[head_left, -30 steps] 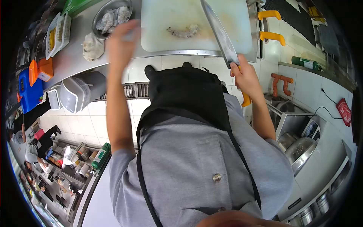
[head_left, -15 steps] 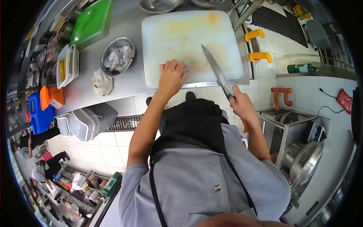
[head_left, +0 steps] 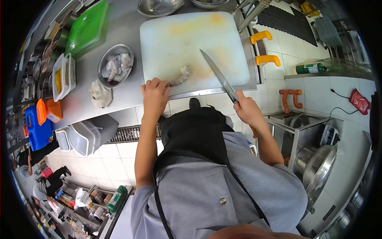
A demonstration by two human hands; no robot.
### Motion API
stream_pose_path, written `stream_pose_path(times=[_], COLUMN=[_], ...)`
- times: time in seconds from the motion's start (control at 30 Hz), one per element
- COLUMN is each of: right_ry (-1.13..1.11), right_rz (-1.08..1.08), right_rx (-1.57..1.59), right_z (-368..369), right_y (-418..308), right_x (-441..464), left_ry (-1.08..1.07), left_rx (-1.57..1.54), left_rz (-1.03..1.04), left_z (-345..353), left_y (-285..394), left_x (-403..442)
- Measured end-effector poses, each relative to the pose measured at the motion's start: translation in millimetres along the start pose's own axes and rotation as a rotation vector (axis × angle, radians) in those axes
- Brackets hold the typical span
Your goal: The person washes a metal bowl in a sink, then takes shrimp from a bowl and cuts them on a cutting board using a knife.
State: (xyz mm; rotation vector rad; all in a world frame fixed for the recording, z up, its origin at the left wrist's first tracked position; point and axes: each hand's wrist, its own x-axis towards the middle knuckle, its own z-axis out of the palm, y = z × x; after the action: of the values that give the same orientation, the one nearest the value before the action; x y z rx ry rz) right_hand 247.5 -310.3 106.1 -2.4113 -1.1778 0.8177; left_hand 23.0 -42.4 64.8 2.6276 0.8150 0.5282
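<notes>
A greyish shrimp (head_left: 182, 76) lies curved near the front edge of the white cutting board (head_left: 191, 44). My left hand (head_left: 155, 95) is at its left end, with thumb and fingers closed on the tip. In my right hand (head_left: 247, 106) is a long kitchen knife (head_left: 218, 75), gripped by its handle. Its blade slants up and to the left over the board's right half, apart from the shrimp. Left of the board stands a metal bowl (head_left: 100, 71) with several pale grey, wet-looking pieces in it. A whitish bundle (head_left: 101, 94) lies just below that bowl.
Two yellow-orange handles (head_left: 267, 60) stick out beyond the board's right side. More metal bowls (head_left: 160, 7) stand behind it. A green lidded container (head_left: 86, 28) and a white basket (head_left: 72, 77) are at the left. Grey bins (head_left: 85, 137) stand below the counter. Other people are at the far lower left.
My left hand has moved left along the board's front edge, and the shrimp beside it now shows at full length. The knife stays in my right hand. The whole view has shifted slightly.
</notes>
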Motion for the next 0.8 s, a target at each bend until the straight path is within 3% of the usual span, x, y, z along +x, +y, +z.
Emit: stream_pose_path(times=[0.3, 0.6, 0.8], right_ry=[-0.054, 0.046, -0.124], right_rz=[0.009, -0.196, -0.255], right_rx=[-0.036, -0.091, -0.241], right_z=[1, -8, 0], right_y=[2, -45, -55], right_x=[5, -16, -23], left_ry=[0.082, 0.072, 0.049], left_rx=[-0.037, -0.185, -0.156], left_rz=[-0.057, 0.036, 0.045], left_z=[-5, 7, 24], left_y=[3, 11, 18], left_x=[-4, 11, 15])
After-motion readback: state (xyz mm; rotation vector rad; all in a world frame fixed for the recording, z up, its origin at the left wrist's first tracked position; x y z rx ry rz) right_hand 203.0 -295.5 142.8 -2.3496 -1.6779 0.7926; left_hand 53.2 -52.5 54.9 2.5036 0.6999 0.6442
